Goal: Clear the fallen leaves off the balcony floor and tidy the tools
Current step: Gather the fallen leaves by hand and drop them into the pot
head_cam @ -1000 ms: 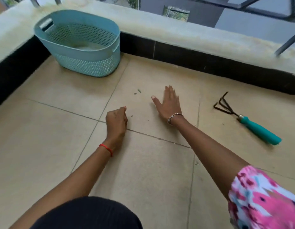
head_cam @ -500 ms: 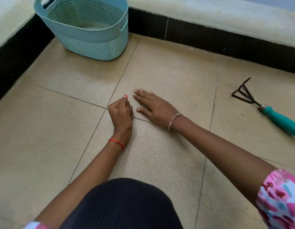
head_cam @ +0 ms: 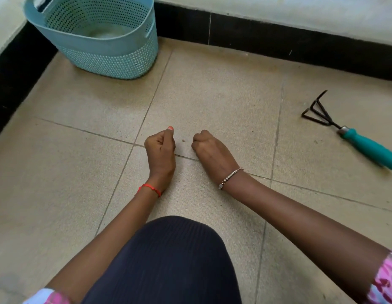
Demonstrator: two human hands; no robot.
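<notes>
Leaf between fisted left hand, right hand

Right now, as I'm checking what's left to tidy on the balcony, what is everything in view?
basket: one, pale teal, perforated, far left corner
hand rake: one, black tines, teal handle, lying on the floor at right
debris speck: one, dark, on the floor between the hands
floor tiles: several, beige
skirting: black, along the wall foot
knee: dark fabric, bottom centre
left hand: fingers curled, red thread on wrist
right hand: fingers curled, silver bracelet on wrist
</notes>
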